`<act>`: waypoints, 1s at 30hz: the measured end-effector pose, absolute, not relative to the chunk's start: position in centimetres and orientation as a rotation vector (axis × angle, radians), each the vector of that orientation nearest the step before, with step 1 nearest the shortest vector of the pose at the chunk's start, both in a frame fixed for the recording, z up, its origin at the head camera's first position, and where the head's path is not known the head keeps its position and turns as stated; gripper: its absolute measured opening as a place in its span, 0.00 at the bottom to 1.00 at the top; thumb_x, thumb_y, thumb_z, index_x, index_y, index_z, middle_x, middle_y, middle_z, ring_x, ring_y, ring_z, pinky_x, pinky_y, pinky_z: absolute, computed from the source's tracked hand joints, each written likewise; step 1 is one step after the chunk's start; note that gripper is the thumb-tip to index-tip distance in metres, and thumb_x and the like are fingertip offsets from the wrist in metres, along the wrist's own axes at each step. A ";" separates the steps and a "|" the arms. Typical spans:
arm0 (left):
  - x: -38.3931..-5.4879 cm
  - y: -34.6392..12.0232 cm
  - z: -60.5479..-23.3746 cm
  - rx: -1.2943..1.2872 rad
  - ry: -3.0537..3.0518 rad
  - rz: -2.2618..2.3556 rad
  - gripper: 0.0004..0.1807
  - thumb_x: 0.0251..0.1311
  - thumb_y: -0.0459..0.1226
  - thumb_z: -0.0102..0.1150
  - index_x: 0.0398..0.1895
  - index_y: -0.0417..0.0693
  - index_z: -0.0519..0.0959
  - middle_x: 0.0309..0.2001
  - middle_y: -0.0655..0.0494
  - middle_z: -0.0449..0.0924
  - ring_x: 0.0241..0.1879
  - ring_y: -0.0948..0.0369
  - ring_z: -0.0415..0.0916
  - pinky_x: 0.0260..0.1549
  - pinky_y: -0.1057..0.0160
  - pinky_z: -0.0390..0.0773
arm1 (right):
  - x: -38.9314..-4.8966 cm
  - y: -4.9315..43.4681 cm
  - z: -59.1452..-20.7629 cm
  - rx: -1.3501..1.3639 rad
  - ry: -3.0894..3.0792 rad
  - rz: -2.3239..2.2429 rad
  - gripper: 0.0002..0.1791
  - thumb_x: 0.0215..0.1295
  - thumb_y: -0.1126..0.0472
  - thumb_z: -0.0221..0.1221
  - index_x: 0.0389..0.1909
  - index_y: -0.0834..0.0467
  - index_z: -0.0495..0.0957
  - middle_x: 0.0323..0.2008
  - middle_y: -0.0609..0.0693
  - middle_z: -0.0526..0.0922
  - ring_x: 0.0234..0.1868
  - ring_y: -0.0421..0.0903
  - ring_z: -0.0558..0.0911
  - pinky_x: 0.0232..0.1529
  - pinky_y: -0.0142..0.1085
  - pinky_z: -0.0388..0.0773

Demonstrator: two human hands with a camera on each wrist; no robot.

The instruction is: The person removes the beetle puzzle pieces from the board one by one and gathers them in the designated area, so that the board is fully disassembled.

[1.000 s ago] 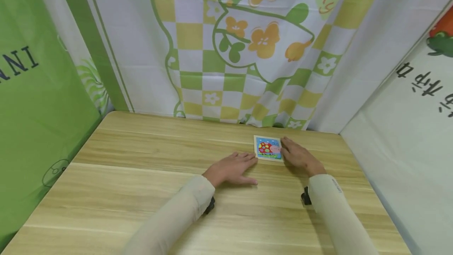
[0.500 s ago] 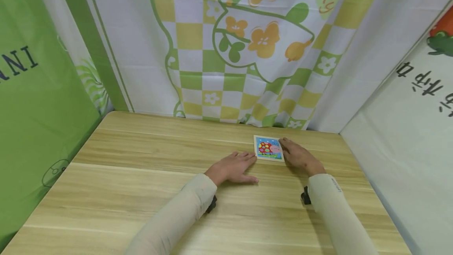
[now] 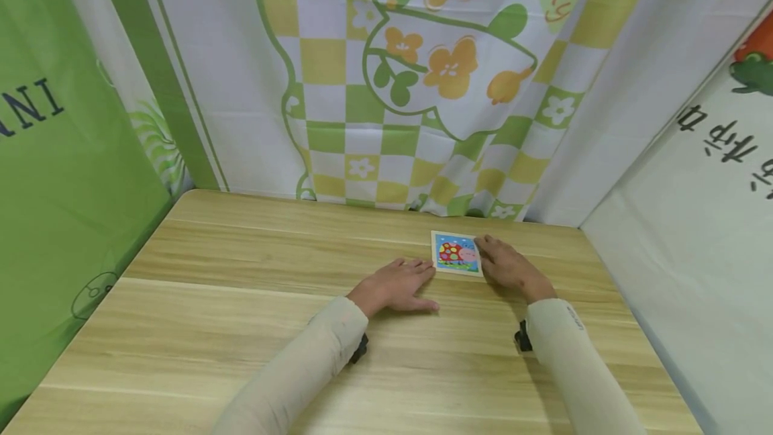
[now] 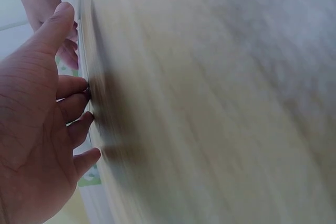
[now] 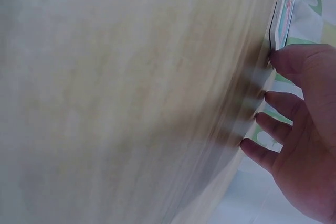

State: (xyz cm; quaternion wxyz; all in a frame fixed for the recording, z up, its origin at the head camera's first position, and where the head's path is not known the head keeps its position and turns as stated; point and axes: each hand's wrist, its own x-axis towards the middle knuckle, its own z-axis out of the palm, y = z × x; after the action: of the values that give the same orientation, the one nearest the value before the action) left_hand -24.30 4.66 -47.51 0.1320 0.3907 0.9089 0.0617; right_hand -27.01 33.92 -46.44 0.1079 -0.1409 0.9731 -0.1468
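A small square picture board [image 3: 457, 254] with a pale border lies flat near the far side of the wooden table [image 3: 260, 354]. It bears a red spotted ladybug on blue. My left hand [image 3: 395, 286] rests palm down, its fingertips at the board's near left corner and the thumb spread toward me. At the right edge of the board, my right hand [image 3: 510, 268] touches the side with relaxed fingers. In the right wrist view the thumb of the right hand [image 5: 310, 129] meets the board's thin edge, while the other fingertips reach the tabletop.
A patterned curtain [image 3: 374, 106] hangs behind the table's far edge. Green fabric [image 3: 72, 173] stands along the left side and a white printed panel [image 3: 700, 254] along the right. Bare tabletop extends left of the hands and in front of them.
The board has shifted very slightly left over the last half second. My right fingers have followed its edge leftward, and the left hand has drawn back a touch to the left.
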 end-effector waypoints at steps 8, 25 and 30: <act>-24.1 3.5 -47.5 1.146 2.639 0.171 0.47 0.72 0.68 0.43 0.83 0.49 0.55 0.83 0.55 0.50 0.82 0.58 0.45 0.78 0.50 0.48 | -26.4 33.2 -46.6 -0.513 2.892 -0.440 0.32 0.82 0.56 0.48 0.79 0.68 0.56 0.78 0.71 0.52 0.77 0.73 0.52 0.74 0.66 0.51; -20.7 -1.4 -47.0 1.166 2.652 0.158 0.45 0.72 0.66 0.49 0.80 0.46 0.61 0.81 0.52 0.57 0.80 0.55 0.53 0.76 0.49 0.55 | -24.3 29.4 -46.5 -0.745 2.886 -0.428 0.31 0.77 0.57 0.56 0.73 0.70 0.66 0.72 0.69 0.68 0.72 0.70 0.67 0.72 0.62 0.62; -19.3 -3.1 -46.7 1.170 2.656 0.199 0.44 0.71 0.63 0.53 0.79 0.44 0.64 0.79 0.49 0.60 0.79 0.54 0.56 0.75 0.48 0.58 | -23.7 28.3 -46.7 -0.800 2.868 -0.441 0.33 0.74 0.56 0.60 0.73 0.70 0.66 0.72 0.68 0.69 0.73 0.67 0.67 0.72 0.60 0.63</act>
State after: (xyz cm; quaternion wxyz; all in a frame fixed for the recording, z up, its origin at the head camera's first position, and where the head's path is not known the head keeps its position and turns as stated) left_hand -19.32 -3.06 -46.70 0.1158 0.3995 0.9068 0.0679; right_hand -23.73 28.31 -46.72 0.0659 -0.2654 0.9507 -0.1461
